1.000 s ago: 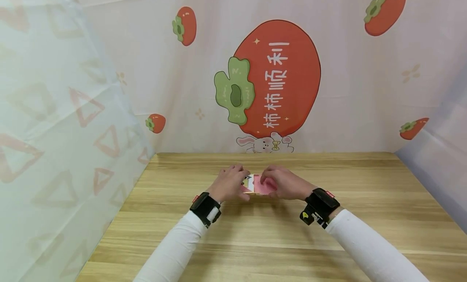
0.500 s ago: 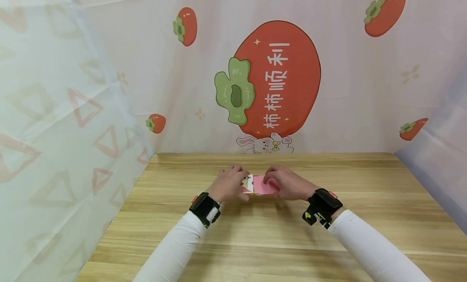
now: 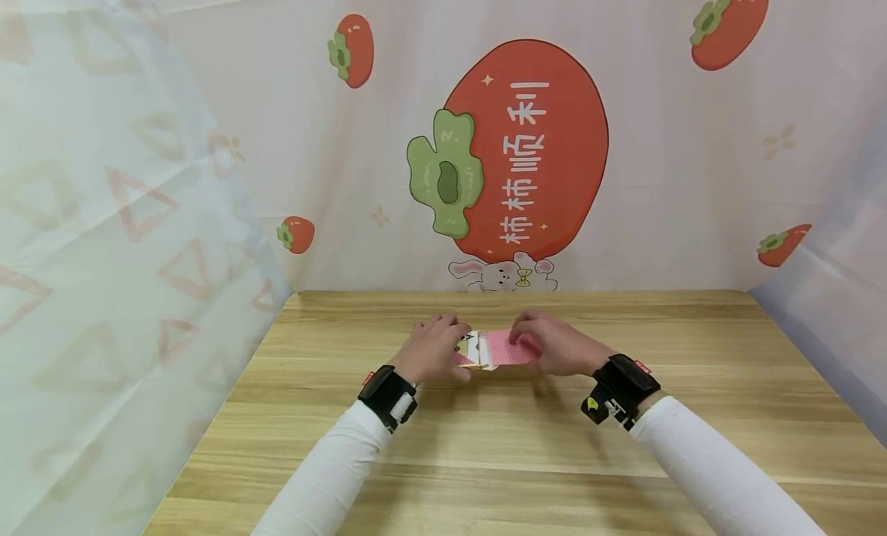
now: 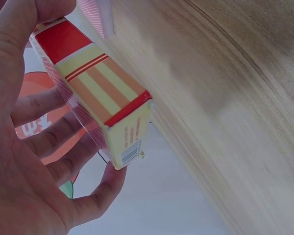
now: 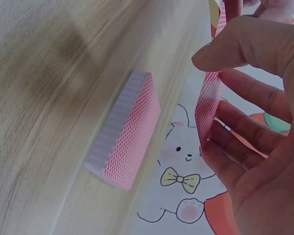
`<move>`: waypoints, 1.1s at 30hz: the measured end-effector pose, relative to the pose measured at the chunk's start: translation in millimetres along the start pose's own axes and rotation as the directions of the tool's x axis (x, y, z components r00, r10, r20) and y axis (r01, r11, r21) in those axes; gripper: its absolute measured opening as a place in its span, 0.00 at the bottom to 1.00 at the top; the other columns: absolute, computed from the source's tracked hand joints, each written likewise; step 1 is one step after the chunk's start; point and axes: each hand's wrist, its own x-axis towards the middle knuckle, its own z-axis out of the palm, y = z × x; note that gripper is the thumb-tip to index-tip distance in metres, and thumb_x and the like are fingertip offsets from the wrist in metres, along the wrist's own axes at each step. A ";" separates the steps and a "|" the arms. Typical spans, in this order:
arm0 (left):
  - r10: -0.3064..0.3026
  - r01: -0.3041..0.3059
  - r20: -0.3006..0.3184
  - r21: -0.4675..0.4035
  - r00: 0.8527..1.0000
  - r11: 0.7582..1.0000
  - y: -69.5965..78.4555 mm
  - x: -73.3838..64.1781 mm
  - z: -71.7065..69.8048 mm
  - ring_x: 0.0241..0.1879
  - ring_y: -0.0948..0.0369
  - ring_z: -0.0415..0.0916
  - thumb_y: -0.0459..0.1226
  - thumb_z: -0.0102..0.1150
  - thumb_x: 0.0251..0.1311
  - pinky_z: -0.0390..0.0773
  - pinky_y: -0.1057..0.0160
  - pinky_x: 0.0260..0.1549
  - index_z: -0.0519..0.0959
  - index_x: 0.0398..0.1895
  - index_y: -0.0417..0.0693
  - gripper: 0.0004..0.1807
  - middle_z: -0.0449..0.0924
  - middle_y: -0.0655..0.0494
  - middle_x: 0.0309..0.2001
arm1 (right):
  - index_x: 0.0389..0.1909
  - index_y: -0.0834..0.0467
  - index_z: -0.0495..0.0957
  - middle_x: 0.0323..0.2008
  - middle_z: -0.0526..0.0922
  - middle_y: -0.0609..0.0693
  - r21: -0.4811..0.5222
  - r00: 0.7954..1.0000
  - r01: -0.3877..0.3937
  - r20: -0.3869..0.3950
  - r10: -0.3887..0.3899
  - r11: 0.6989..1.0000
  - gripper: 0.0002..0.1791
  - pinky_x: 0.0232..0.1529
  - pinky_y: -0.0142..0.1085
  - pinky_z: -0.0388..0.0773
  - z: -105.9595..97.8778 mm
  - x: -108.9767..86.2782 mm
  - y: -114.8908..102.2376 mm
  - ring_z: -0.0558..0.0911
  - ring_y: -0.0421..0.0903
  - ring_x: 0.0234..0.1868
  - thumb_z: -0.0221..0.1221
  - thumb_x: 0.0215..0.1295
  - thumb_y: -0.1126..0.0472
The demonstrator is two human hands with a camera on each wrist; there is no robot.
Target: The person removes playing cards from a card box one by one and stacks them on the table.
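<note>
My left hand (image 3: 431, 348) grips a playing card box (image 3: 469, 350), which has a pink-patterned top and an ace printed on it. In the left wrist view the box (image 4: 100, 81) shows a red and yellow striped side and a barcode on its end. My right hand (image 3: 557, 345) pinches pink-backed playing cards (image 3: 504, 346) just right of the box, with a white edge or flap between the two. From the right wrist, the pinched cards (image 5: 208, 105) look thin. A thicker card stack (image 5: 130, 132) with white sides shows below them, against the wood.
The wooden table (image 3: 485, 459) runs up to a pale cloth backdrop (image 3: 658, 174) printed with persimmons and a rabbit. More cloth closes off the left side (image 3: 138, 236) and the right. Each wrist carries a black strap (image 3: 389, 397) over a white sleeve.
My right hand has drawn slowly to the right with the pink-backed playing cards, and the white strip beside the box shows wider. The left hand and the box barely shift.
</note>
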 end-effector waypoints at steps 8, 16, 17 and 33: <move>-0.018 0.018 0.006 -0.007 1.000 1.000 -2.1 -2.0 1.4 0.48 0.56 0.65 0.57 0.69 0.37 0.67 0.47 0.46 0.74 0.54 0.52 0.38 0.68 0.56 0.46 | 0.41 0.52 0.78 0.47 0.72 0.48 0.045 1.000 -0.020 -0.020 0.021 0.999 0.19 0.51 0.41 0.68 -3.6 -0.6 9.9 0.71 0.48 0.49 0.68 0.44 0.62; -0.038 0.038 0.028 -0.008 0.999 0.999 -3.6 -1.8 2.5 0.49 0.55 0.64 0.57 0.69 0.37 0.66 0.45 0.48 0.73 0.55 0.52 0.38 0.68 0.56 0.46 | 0.41 0.53 0.78 0.47 0.73 0.50 0.051 0.996 -0.079 -0.026 0.080 0.996 0.21 0.52 0.43 0.67 -3.1 -0.7 25.5 0.70 0.50 0.51 0.69 0.41 0.60; -0.039 0.039 0.028 -0.008 0.999 0.999 -3.8 -1.7 2.7 0.49 0.55 0.64 0.57 0.69 0.37 0.66 0.45 0.48 0.73 0.55 0.52 0.38 0.68 0.56 0.46 | 0.41 0.53 0.78 0.47 0.72 0.49 0.051 0.996 -0.088 -0.022 0.089 0.995 0.22 0.52 0.43 0.67 -2.6 -0.4 27.6 0.70 0.49 0.50 0.69 0.41 0.60; -0.029 0.029 0.018 -0.002 0.999 1.000 -7.9 -3.0 4.8 0.45 0.57 0.64 0.58 0.69 0.37 0.67 0.48 0.45 0.73 0.54 0.52 0.39 0.67 0.57 0.44 | 0.40 0.53 0.79 0.46 0.74 0.51 0.044 0.993 -0.122 0.004 0.122 0.992 0.20 0.47 0.42 0.69 2.0 4.8 44.3 0.71 0.50 0.47 0.68 0.41 0.61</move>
